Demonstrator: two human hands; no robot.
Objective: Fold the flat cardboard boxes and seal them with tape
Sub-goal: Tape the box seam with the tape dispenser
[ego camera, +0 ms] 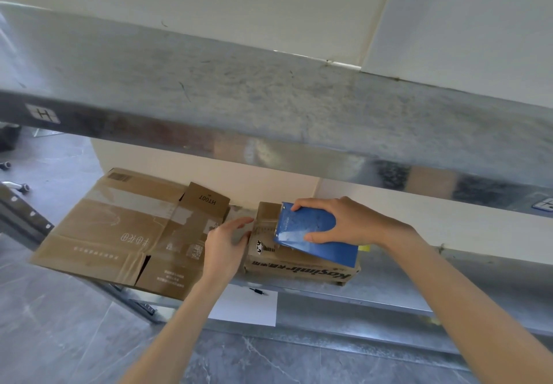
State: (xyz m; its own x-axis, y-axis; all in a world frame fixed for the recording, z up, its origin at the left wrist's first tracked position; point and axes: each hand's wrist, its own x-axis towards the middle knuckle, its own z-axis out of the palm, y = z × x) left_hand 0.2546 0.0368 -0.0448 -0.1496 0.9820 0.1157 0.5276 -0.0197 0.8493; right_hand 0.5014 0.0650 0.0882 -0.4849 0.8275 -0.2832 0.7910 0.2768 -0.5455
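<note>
A small folded cardboard box (299, 267) stands on the lower metal shelf (389, 297). My right hand (347, 222) grips a blue tape dispenser (308, 231), whose front edge lies on the box top. My left hand (227, 243) presses on the box's left end, fingers laid over a strip of clear tape (242, 219) that runs from the dispenser across the top. A large flat cardboard box (119, 231) lies to the left on the same shelf, partly over its edge.
The upper steel shelf (269, 99) juts out above my hands and hides the wall side. A white sheet of paper (245, 306) with a small black item lies below the lower shelf. Grey tiled floor (59, 324) spreads around, with castor wheels (21, 187) at far left.
</note>
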